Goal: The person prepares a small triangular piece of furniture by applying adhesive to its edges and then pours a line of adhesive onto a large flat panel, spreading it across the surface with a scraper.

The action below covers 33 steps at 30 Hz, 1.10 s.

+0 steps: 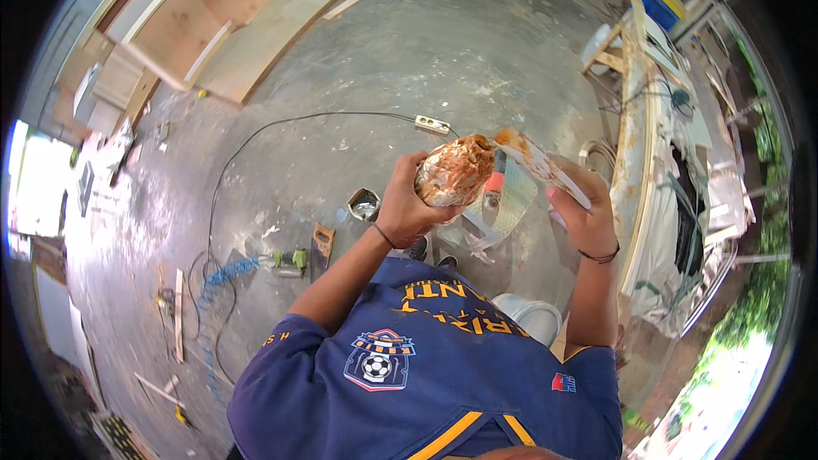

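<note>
My left hand [407,204] is wrapped round a can-like container [452,175] smeared all over with orange-brown paste. Its mouth tilts toward the far right, and more paste shows at the rim. In my right hand [588,211] is a pale, flat spatula [545,168] with orange-brown paste on its far end. That end is right beside the container's mouth; I cannot tell whether they touch. Below and between my hands, a tool with a red part [494,184] lies on the floor by a clear plastic sheet [514,204].
Nearby on the floor are a small pot [365,204], a handsaw [322,249], a green air tool [291,261] with a blue coiled hose [228,273], and a power strip [432,124] with its cable. A white bucket [530,317] stands near my body. Plywood cabinets [204,21] fill the far left; a cluttered bench [635,119] runs along the right.
</note>
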Motion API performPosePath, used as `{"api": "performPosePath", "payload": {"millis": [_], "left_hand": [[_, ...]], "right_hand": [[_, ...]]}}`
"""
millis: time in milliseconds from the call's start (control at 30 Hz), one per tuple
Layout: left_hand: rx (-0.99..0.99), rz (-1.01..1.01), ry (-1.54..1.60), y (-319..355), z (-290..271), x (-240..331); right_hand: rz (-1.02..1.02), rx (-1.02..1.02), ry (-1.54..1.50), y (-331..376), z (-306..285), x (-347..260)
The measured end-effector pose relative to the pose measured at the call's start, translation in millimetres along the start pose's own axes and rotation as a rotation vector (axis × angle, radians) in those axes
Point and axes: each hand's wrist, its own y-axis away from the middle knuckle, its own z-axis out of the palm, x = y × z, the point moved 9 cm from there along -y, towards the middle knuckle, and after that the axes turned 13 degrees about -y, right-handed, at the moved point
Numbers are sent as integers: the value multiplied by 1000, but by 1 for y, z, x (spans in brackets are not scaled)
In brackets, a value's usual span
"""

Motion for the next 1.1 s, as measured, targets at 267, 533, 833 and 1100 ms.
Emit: {"api": "performPosePath", "payload": {"millis": [267, 533, 833, 1100], "left_hand": [[96, -72, -20, 23, 0, 13], [-1, -29, -170, 27, 46, 45], [62, -75, -223, 16, 56, 35], [213, -117, -42, -26, 25, -5]], "right_hand": [[-91, -208, -7, -6, 5, 5], [-123, -165, 121, 17, -35, 26], [-152, -158, 327, 18, -63, 50], [13, -257, 318, -19, -66, 139]]}}
